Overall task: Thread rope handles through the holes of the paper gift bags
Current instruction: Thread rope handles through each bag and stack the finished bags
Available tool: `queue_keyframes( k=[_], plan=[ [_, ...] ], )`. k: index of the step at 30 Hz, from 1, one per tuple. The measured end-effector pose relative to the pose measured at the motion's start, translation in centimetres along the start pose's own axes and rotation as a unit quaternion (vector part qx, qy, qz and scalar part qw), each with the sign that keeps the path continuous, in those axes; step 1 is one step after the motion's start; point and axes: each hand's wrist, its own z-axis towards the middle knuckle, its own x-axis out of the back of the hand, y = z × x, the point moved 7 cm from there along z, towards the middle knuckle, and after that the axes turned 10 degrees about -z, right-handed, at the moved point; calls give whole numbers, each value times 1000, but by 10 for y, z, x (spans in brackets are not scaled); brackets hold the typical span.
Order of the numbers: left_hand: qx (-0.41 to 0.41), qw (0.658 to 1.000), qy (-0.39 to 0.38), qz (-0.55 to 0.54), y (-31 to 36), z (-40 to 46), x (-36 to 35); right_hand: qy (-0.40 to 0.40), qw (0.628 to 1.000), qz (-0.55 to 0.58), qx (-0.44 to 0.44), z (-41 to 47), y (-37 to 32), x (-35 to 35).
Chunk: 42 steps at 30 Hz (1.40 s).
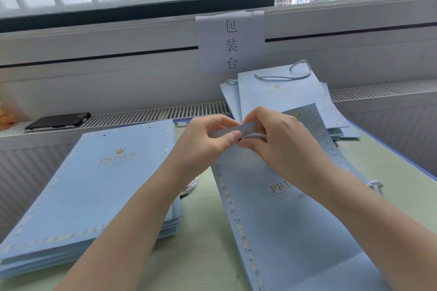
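- Gift bag (279, 231), pale blue with a gold crown mark and a patterned border, lies flat on the worktop (208, 243) straight in front of us, its top edge lifted off the surface between our hands.
- We pinch that folded top edge with our left hand (208, 139), thumb on the near face and curled fingers behind it.
- Our right hand (279, 139) curls over the same edge just beside the left one, and its fingers hold a short run of pale twisted rope handle (254, 135) against the paper.
- We cannot tell whether the rope has gone through a hole, as our fingers cover that spot.
- Left of the gift bag sits a stack of flat bags (94, 186) with punched holes showing along its far edge.
- Between that stack and the gift bag, a bundle of loose ropes (192, 184) shows from under our left wrist.
- Beyond the gift bag, a pile of finished bags (283, 99) lies with rope loops on its far end.
- Above that pile, a paper sign (230, 42) hangs on the window ledge.
- Far left of the gift bag, a dark phone (58, 120) rests on the radiator grille (142, 113).
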Motion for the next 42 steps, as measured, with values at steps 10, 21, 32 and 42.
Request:
queue_keyframes(
  k=[10,21,32,42],
  plan=[
    [20,999,42,-18,-8,0,2,-72,994,75,26,3,7,-9],
    [96,995,17,-13,-18,2,9,-112,987,110,22,1,9,-13],
    [181,982,20,-57,-31,2,17,-135,982,127,22,0,7,-15],
    [152,987,60,-4,-27,5,28,-37,999,1,-23,12,46,19]
  ],
)
